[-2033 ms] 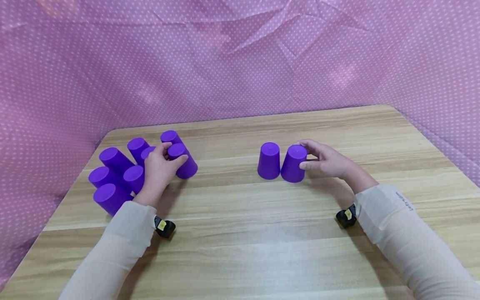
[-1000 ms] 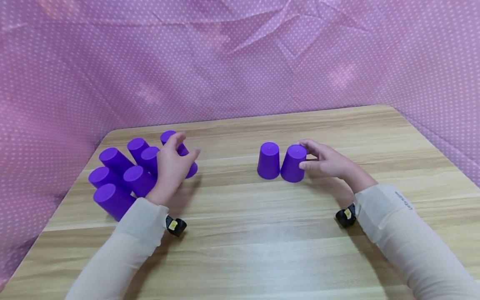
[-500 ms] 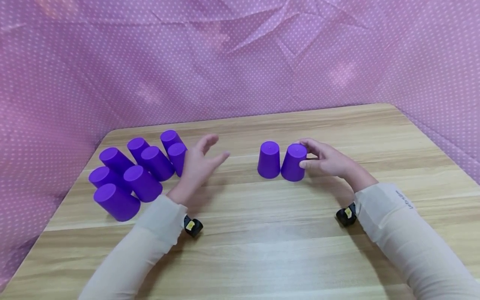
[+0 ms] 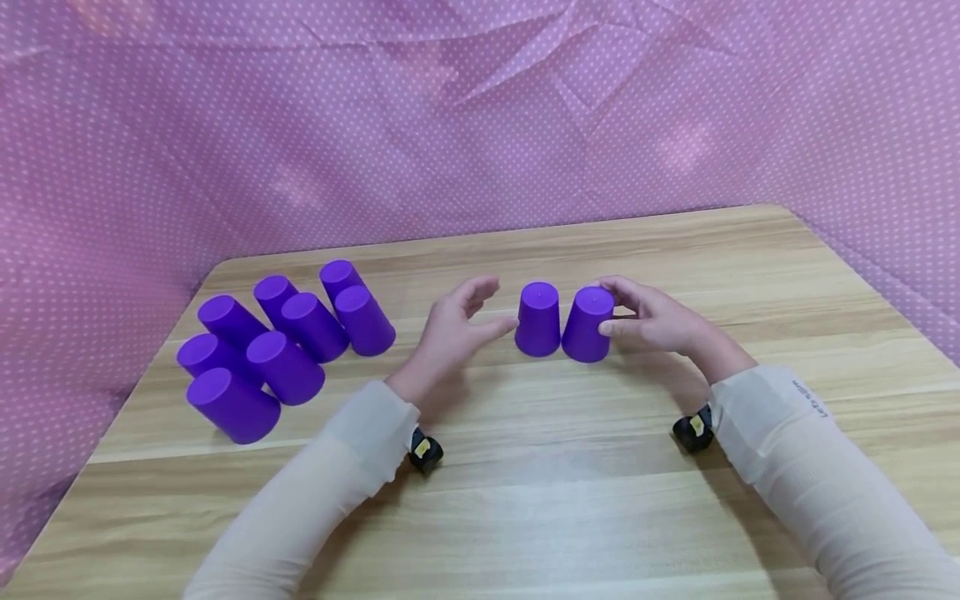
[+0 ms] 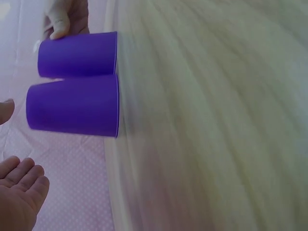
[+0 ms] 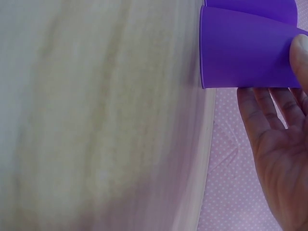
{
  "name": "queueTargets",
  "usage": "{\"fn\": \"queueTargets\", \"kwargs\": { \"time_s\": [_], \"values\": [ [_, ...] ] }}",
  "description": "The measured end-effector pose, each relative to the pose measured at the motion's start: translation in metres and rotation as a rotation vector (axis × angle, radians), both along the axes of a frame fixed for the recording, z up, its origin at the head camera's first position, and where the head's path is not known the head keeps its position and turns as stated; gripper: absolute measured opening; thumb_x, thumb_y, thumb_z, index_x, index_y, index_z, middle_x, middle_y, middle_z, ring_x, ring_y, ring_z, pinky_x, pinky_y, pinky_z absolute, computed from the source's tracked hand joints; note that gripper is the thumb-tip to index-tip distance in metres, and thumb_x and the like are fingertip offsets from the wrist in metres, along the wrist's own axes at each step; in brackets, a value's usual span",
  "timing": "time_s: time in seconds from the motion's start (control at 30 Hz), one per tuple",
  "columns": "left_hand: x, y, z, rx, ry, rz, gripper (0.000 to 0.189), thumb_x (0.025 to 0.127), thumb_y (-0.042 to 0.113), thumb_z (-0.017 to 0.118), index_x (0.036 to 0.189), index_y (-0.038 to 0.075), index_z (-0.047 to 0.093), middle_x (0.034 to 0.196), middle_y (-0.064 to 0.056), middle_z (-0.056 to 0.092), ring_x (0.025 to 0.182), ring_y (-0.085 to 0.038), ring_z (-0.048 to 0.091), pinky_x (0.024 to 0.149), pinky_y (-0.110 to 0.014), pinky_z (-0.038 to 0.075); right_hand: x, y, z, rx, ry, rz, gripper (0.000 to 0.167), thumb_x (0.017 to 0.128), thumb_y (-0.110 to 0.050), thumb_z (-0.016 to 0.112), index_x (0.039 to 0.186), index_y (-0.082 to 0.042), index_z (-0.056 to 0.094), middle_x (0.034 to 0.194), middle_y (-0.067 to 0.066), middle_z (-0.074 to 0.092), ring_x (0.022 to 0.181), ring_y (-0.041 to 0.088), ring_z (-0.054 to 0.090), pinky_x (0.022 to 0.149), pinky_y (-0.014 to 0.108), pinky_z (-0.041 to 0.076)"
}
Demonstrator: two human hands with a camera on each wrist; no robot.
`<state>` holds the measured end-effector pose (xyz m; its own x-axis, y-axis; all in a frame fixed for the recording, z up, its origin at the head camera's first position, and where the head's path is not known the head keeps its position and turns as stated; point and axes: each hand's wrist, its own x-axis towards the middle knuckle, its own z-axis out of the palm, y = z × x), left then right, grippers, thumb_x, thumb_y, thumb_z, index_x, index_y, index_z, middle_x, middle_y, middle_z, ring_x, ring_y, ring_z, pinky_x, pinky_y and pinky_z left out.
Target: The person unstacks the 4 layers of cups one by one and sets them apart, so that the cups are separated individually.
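Two purple plastic cups stand upside down side by side near the table's middle, the left cup (image 4: pixel 538 321) and the right cup (image 4: pixel 588 325). My right hand (image 4: pixel 654 321) holds the right cup between thumb and fingers from its right side; in the right wrist view its thumb (image 6: pixel 301 53) lies on the cup wall. My left hand (image 4: pixel 453 329) is just left of the left cup, thumb and fingers spread, with nothing in it. The left wrist view shows a small gap between that hand's fingers (image 5: pixel 24 178) and the left cup (image 5: pixel 72 107).
Several more upside-down purple cups, among them a near one (image 4: pixel 232 406) and a right-hand one (image 4: pixel 363 321), stand grouped on the left of the wooden table (image 4: pixel 555 475). A pink dotted cloth (image 4: pixel 480 133) hangs behind and at the sides.
My left hand has let go of the rightmost cup of the left group and moved right, to beside the left cup of the pair. My right hand stays on its cup.
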<state>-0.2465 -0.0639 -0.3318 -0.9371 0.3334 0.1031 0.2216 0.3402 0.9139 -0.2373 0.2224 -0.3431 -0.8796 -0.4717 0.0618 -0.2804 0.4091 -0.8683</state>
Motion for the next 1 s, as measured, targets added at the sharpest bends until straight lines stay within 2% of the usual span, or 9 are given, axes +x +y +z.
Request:
{"fn": "queueTargets", "kwargs": {
  "time_s": [0.1, 0.2, 0.4, 0.6, 0.8, 1.0],
  "values": [
    [-0.001, 0.008, -0.002, -0.009, -0.030, -0.016, 0.064, 0.078, 0.023, 0.075, 0.134, 0.014, 0.046, 0.138, -0.001, 0.047, 0.129, -0.019, 0.041, 0.110, -0.031, 0.032, 0.000, -0.001, 0.000, 0.000, -0.002, 0.001, 0.047, 0.088, -0.003, 0.059, 0.131, 0.004, 0.039, 0.119, 0.018, 0.053, 0.108, 0.011, 0.049, 0.097, 0.035, 0.041],
    [-0.001, 0.015, -0.004, -0.019, -0.046, -0.028, 0.065, 0.078, 0.021, 0.075, 0.135, 0.012, 0.045, 0.139, -0.002, 0.046, 0.130, -0.020, 0.040, 0.110, -0.030, 0.032, -0.001, -0.001, 0.000, 0.001, -0.007, -0.002, 0.048, 0.088, -0.003, 0.059, 0.131, 0.004, 0.039, 0.118, 0.018, 0.053, 0.108, 0.011, 0.049, 0.098, 0.038, 0.041],
    [-0.003, 0.030, -0.005, -0.014, -0.018, -0.047, 0.060, 0.078, 0.017, 0.075, 0.132, 0.011, 0.048, 0.132, -0.002, 0.052, 0.128, -0.019, 0.043, 0.109, -0.032, 0.033, 0.000, 0.000, 0.000, 0.006, -0.003, -0.009, 0.049, 0.088, -0.003, 0.059, 0.131, 0.003, 0.038, 0.119, 0.019, 0.053, 0.109, 0.013, 0.049, 0.099, 0.042, 0.039],
    [-0.002, 0.041, -0.006, -0.021, -0.001, -0.007, 0.060, 0.078, 0.017, 0.075, 0.131, 0.011, 0.049, 0.130, -0.004, 0.054, 0.126, -0.022, 0.046, 0.107, -0.034, 0.036, 0.001, 0.001, 0.000, -0.008, -0.012, -0.005, 0.049, 0.088, -0.004, 0.060, 0.132, 0.002, 0.038, 0.120, 0.019, 0.052, 0.111, 0.013, 0.048, 0.102, 0.047, 0.037],
    [-0.003, 0.046, -0.009, 0.002, 0.014, 0.028, 0.057, 0.079, 0.015, 0.073, 0.130, 0.005, 0.049, 0.128, -0.010, 0.056, 0.122, -0.024, 0.050, 0.105, -0.033, 0.040, 0.000, 0.001, -0.001, -0.028, -0.014, -0.003, 0.051, 0.087, -0.003, 0.060, 0.132, 0.004, 0.038, 0.122, 0.021, 0.051, 0.112, 0.012, 0.047, 0.106, 0.053, 0.030],
    [-0.004, 0.049, -0.011, 0.004, 0.042, 0.043, 0.051, 0.080, 0.015, 0.073, 0.126, 0.005, 0.052, 0.123, -0.010, 0.059, 0.117, -0.022, 0.055, 0.102, -0.029, 0.042, 0.000, 0.001, -0.001, -0.022, -0.012, -0.009, 0.051, 0.087, -0.004, 0.060, 0.133, 0.003, 0.037, 0.123, 0.021, 0.051, 0.115, 0.019, 0.046, 0.106, 0.053, 0.030]
  ]
}}
